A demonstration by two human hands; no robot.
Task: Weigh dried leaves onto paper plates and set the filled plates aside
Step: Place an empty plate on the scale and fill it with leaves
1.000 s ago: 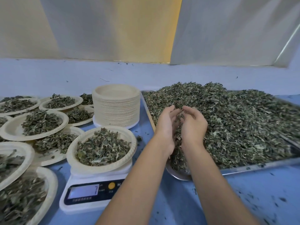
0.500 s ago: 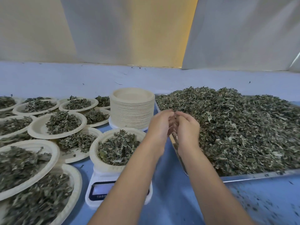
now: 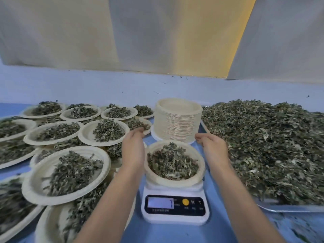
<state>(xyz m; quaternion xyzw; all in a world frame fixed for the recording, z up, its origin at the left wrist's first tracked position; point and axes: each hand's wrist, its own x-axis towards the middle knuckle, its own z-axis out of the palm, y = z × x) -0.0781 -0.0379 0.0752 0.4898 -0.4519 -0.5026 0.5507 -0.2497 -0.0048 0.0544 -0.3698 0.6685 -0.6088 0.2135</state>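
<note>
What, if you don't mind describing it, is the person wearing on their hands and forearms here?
Nothing shows on either: the left hand and right hand are bare, with no gloves, rings, watch or bracelets in view. Both forearms are uncovered to the frame's bottom edge, so no sleeves show.

Two bare forearms, no sleeves, left hand (image 3: 133,149), right hand (image 3: 214,149), no rings

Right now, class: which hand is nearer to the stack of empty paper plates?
Right. The right hand sits just below the stack of empty paper plates, fingertips at its base. The left hand is off to the stack's left, clearly apart.
</note>
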